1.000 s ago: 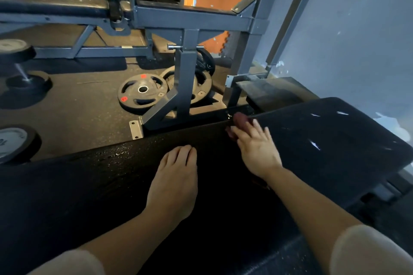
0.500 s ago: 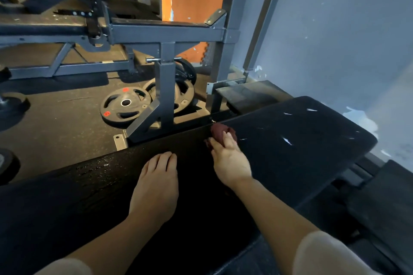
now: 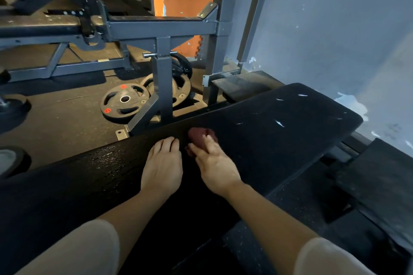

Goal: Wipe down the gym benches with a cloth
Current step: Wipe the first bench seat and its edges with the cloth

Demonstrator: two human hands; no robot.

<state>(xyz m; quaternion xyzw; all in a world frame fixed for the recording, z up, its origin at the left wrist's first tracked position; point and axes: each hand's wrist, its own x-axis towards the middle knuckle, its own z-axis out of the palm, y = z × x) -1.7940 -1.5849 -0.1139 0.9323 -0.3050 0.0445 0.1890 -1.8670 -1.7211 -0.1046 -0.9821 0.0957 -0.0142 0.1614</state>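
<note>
Gym floor [image 3: 62, 118] with weight plates [image 3: 125, 101] and a grey rack [image 3: 163, 29] lies behind the black tabletop [image 3: 279, 123]. Left hand [image 3: 162, 168] rests flat on it, fingers straight. Right hand [image 3: 215, 167] presses a dark red cloth [image 3: 199, 137] against the far edge, fingers curled over it

right hand [image 3: 214, 164] with cloth [image 3: 201, 138] slid left along bench pad [image 3: 279, 123], now beside left hand [image 3: 162, 166]

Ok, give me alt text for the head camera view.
A right hand presses a dark red cloth on a black bench, the left hand flat beside it. Weight plates lie on the floor by a grey rack behind.
</note>
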